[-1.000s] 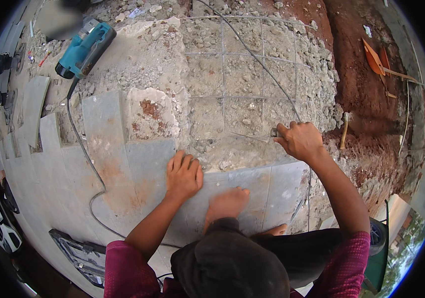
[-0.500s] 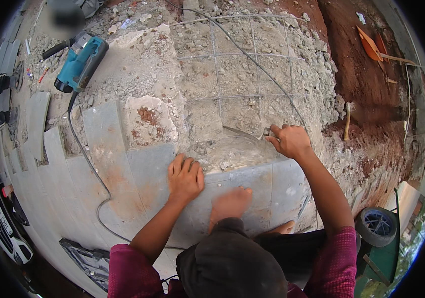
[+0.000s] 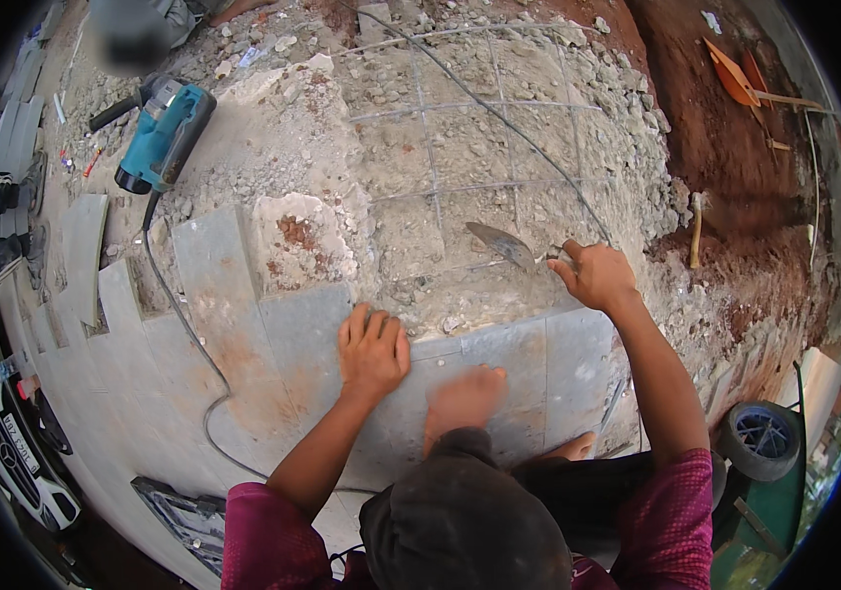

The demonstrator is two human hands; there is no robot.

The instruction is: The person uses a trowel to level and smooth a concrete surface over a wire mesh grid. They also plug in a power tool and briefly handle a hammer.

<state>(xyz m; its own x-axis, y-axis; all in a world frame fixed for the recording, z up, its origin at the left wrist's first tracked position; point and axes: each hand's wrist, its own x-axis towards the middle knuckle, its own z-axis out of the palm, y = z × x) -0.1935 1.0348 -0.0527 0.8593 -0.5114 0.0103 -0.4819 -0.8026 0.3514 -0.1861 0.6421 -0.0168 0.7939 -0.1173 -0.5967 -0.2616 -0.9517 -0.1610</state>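
A pointed metal trowel (image 3: pixel 501 245) is held by its handle in my right hand (image 3: pixel 597 276), its blade pointing left over the broken rubble bed (image 3: pixel 460 211). The blade is tilted, with its flat face partly showing. My left hand (image 3: pixel 374 352) rests flat, fingers a little apart, on the grey tiles (image 3: pixel 305 329) at the edge of the rubble. Beside that hand, my bare foot (image 3: pixel 466 395) stands on the tile edging.
Thin metal rods (image 3: pixel 494 103) form a grid across the rubble, crossed by a dark cable (image 3: pixel 511 124). A teal power tool (image 3: pixel 167 135) lies at upper left. To the right are a red earth trench (image 3: pixel 735 187), a wooden handle (image 3: pixel 696 231) and a wheelbarrow wheel (image 3: pixel 762 441).
My right hand and the trowel have lifted slightly and shifted right; the blade now shows more of its flat face. My left hand stays on the tiles.
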